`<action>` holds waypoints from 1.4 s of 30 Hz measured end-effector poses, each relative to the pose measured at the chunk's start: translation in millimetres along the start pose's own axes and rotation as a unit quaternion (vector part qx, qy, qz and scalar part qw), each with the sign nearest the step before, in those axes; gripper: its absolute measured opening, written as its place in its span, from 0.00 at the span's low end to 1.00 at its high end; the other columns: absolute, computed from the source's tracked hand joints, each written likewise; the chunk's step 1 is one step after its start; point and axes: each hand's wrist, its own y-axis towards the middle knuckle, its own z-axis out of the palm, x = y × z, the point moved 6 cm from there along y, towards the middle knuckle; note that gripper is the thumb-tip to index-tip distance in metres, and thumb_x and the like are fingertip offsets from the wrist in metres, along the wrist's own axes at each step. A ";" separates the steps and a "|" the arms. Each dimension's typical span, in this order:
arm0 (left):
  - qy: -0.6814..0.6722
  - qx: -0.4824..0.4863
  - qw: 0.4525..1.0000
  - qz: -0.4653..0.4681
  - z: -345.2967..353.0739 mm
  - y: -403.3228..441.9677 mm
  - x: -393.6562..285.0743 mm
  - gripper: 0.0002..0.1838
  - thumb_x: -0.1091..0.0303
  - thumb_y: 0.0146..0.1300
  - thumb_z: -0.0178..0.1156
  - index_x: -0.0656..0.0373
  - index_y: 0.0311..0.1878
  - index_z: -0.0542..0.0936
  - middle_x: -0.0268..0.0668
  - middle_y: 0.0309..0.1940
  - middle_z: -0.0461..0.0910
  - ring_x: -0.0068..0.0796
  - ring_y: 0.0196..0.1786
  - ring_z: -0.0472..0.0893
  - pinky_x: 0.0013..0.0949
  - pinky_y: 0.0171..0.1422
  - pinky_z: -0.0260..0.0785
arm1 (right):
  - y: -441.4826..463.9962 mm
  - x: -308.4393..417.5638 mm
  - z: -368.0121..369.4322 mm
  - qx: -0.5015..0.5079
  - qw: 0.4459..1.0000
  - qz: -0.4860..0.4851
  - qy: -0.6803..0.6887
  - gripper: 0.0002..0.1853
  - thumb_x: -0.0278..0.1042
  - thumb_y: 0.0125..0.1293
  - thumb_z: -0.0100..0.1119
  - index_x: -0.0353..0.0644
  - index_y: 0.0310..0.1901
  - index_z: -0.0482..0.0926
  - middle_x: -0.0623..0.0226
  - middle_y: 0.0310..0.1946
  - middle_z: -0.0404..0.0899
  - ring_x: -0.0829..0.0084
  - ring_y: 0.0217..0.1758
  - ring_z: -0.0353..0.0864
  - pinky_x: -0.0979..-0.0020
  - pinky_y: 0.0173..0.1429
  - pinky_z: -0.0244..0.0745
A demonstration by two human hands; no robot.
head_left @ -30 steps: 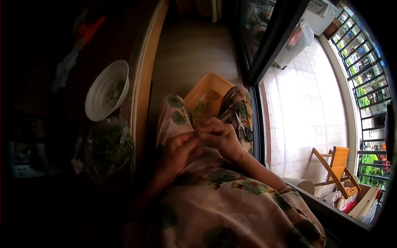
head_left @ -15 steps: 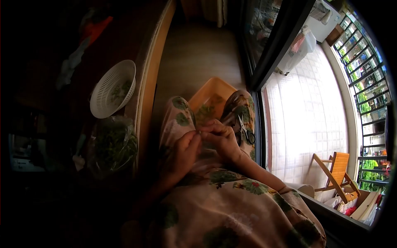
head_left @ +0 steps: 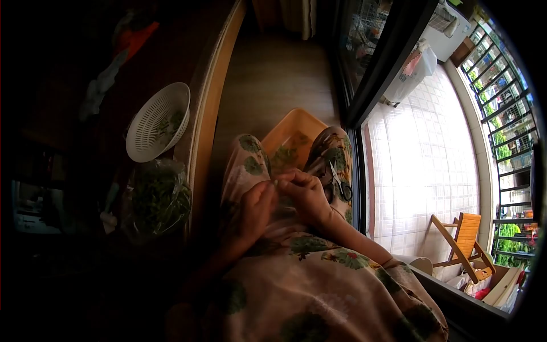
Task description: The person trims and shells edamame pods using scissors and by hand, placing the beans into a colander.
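Observation:
Over my lap, my left hand [head_left: 257,206] and my right hand [head_left: 306,196] meet fingertip to fingertip. Both are closed in a pinch on something small, too tiny and dim to name. Just beyond them, between my knees, is an orange plastic bin [head_left: 296,122] with some green leaves [head_left: 288,153] inside. Scissors [head_left: 337,181] with dark handles rest on my right thigh, close to my right hand. To the left, a white colander [head_left: 149,132] holds a few green bits, and next to it lies a clear plastic bag of leafy greens [head_left: 159,199].
The colander and bag sit on a dark table [head_left: 196,108] with a pale wooden edge at my left. A dark sliding-door frame [head_left: 356,165] runs along my right side. Past it, the tiled balcony holds a folding wooden chair [head_left: 464,242] and a railing [head_left: 504,125].
My hands stay together over my lap, with only slight finger movement. The whole view has shifted a little; the bin, scissors and colander keep their places.

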 end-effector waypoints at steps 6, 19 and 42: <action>-0.039 0.006 0.999 -0.030 0.8 1.3 -2.0 0.15 0.61 0.71 0.46 0.61 0.35 0.75 0.26 0.20 0.68 0.15 0.24 0.66 0.22 0.28 0.58 | -1.3 1.4 -1.2 -0.006 0.999 0.048 0.000 0.06 0.25 0.65 0.55 0.38 0.41 0.79 0.73 0.37 0.79 0.82 0.40 0.76 0.79 0.48 0.70; 0.014 0.009 1.000 -0.016 -0.7 -4.2 -12.3 0.13 0.63 0.70 0.48 0.62 0.35 0.75 0.27 0.21 0.70 0.15 0.25 0.68 0.22 0.30 0.60 | -1.2 17.8 2.8 0.057 0.996 0.014 -0.072 0.07 0.19 0.60 0.58 0.36 0.40 0.76 0.70 0.38 0.78 0.79 0.43 0.76 0.77 0.50 0.71; -0.036 0.078 0.979 -0.185 4.8 -13.9 45.3 0.14 0.62 0.70 0.41 0.60 0.39 0.73 0.35 0.24 0.75 0.25 0.24 0.74 0.26 0.28 0.66 | -28.9 -3.0 -0.2 0.017 0.998 0.063 -0.025 0.09 0.33 0.69 0.50 0.35 0.40 0.73 0.65 0.27 0.76 0.75 0.28 0.77 0.75 0.34 0.73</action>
